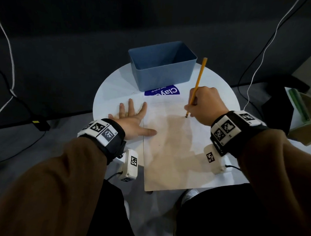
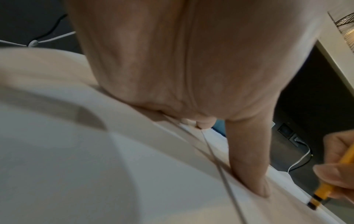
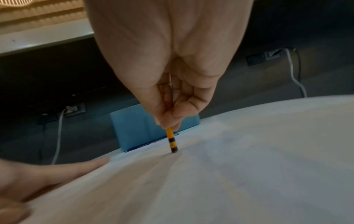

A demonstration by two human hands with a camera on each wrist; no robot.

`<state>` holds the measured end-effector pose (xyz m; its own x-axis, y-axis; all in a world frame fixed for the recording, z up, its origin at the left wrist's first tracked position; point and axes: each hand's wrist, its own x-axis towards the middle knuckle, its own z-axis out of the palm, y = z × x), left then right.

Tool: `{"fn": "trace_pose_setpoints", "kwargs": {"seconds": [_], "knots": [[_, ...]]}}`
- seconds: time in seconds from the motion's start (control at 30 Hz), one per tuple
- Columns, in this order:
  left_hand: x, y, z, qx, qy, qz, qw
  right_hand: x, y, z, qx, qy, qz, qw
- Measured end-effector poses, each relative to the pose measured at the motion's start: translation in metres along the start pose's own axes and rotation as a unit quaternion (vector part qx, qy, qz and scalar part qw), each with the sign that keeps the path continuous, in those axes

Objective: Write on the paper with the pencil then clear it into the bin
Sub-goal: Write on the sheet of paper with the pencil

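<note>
Both hands on paper (image 1: 176, 150), pencil (image 1: 198, 84) tip detail blurred

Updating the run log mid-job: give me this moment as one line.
stage: writing | right hand: grips pencil, lower end on paper | left hand: flat, thumb on paper edge | bin: behind paper

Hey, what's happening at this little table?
A person is working at a small round white table. Their right hand grips a yellow pencil with its lower end on a sheet of paper, while the left hand lies flat, fingers spread, its thumb resting on the paper's left edge. An open blue bin stands just beyond the paper, nothing visible inside. No writing can be made out on the sheet from here.
</note>
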<state>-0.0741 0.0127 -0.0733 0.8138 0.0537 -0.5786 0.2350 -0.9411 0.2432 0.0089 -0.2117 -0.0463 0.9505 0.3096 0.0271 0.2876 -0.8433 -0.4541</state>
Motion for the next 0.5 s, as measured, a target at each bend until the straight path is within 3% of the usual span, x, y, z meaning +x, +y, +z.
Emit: {"fn": "trace_pose_setpoints", "kwargs": {"seconds": [0.13, 0.33, 0.5], "knots": [[0.0, 0.0, 0.0, -0.003, -0.005, 0.002, 1.0, -0.004, 0.013, -0.013, -0.006, 0.024, 0.035, 0.999], [-0.001, 0.004, -0.002, 0.011, -0.003, -0.005, 1.0, -0.007, -0.037, 0.014, 0.091, 0.012, -0.032, 0.995], [-0.001, 0.002, -0.002, 0.001, -0.006, -0.001, 1.0, -0.008, -0.038, 0.022, 0.003, -0.004, -0.03, 1.0]]}}
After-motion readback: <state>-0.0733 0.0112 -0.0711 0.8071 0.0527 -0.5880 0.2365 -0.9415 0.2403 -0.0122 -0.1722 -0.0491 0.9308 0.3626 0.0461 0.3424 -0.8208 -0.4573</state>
